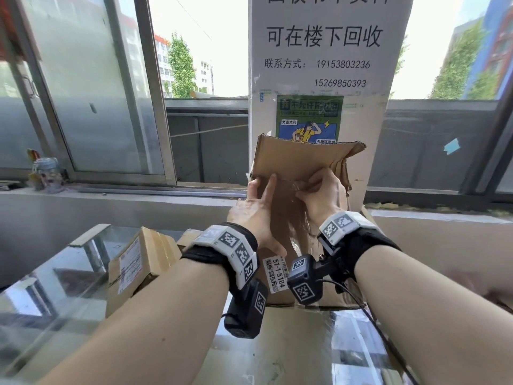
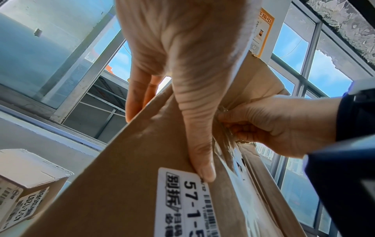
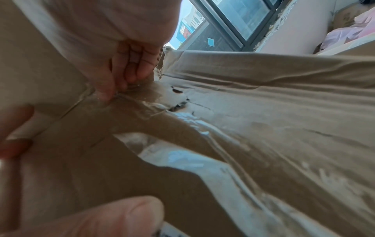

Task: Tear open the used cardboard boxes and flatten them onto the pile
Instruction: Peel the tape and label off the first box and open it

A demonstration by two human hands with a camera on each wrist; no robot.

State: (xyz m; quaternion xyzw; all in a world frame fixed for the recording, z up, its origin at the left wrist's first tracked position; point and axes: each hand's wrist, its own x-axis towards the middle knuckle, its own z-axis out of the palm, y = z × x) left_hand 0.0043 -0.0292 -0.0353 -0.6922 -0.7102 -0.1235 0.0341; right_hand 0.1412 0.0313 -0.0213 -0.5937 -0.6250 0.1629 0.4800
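Observation:
I hold a worn brown cardboard box (image 1: 299, 159) upright in front of the pillar, its top flaps open and torn. A white label reading 57-1-5104 (image 1: 274, 273) is stuck low on its front. My left hand (image 1: 258, 207) grips the box's left edge, thumb (image 2: 201, 160) pressed along the front and fingers behind. My right hand (image 1: 322, 195) pinches a crumpled strip of clear tape (image 3: 142, 102) at the centre seam; the wrist views show the tape (image 2: 223, 128) lifted off the box (image 2: 121, 184). The creased panel (image 3: 284, 128) beside the seam has small tears.
A small sealed box with a shipping label (image 1: 138, 270) lies at the left on the glass tabletop (image 1: 55, 287). Flat cardboard (image 1: 291, 343) lies under my wrists. A jar (image 1: 45, 173) stands on the window sill. A pillar with notices (image 1: 319, 51) rises right behind the box.

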